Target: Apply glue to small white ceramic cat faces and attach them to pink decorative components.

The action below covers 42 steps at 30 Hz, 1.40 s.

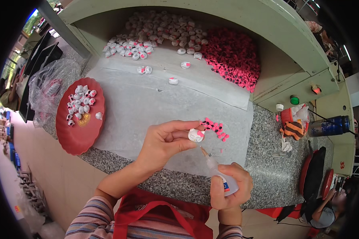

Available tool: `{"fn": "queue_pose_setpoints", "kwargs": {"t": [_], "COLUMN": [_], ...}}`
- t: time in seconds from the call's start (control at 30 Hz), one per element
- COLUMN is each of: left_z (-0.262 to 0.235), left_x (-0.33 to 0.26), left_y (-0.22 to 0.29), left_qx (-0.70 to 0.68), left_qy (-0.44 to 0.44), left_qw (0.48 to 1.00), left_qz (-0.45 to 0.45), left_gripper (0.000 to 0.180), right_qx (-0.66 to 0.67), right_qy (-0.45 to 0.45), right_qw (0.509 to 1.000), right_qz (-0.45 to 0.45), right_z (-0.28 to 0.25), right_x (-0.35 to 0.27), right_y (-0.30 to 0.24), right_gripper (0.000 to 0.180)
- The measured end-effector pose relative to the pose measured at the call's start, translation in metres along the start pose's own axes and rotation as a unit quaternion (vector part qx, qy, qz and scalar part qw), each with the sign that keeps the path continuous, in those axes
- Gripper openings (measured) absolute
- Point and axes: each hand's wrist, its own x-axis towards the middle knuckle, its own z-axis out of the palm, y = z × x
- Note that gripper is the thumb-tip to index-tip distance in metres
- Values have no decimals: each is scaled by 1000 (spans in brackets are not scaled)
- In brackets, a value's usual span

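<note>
Between the fingertips of my left hand (159, 145) is a small white cat-head figurine (196, 135) with a pink bow, held above the paper. My right hand (233, 185) grips a translucent squeeze glue bottle (226, 181), its thin nozzle tilted up toward the figurine. The nozzle tip is close under the figurine; whether they touch I cannot tell. Just beyond my left fingertips lies a small cluster of pink and black pieces (216, 128) on the white paper sheet (127, 115).
A red fluted dish (64, 135) at left holds several white figurines. Under the shelf (211, 8) lie a pile of white heads (163, 30) and a heap of pink-black pieces (233, 59). At right stand a red basket (287, 116) and a blue can (331, 126).
</note>
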Motion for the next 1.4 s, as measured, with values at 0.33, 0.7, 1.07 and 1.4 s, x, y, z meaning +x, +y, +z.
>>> {"fn": "queue_pose_setpoints", "kwargs": {"t": [0.33,0.7,1.07,1.4], "left_z": [1,-2,5,3], "left_x": [-2,-2,0,0], "left_y": [-6,-6,-2,-11], "left_qx": [47,144,56,62], "left_qy": [-20,-20,22,-2], "left_qw": [995,980,998,998], "left_qz": [81,138,4,6], "left_gripper": [36,36,40,35], "right_qx": [4,4,163,-204], "right_qy": [10,2,125,-48], "right_qw": [1000,1000,883,921], "right_qz": [4,-1,422,330], "right_z": [1,1,-19,-8], "right_x": [-2,-1,1,2], "right_y": [4,2,93,74], "right_gripper": [27,26,25,15]}}
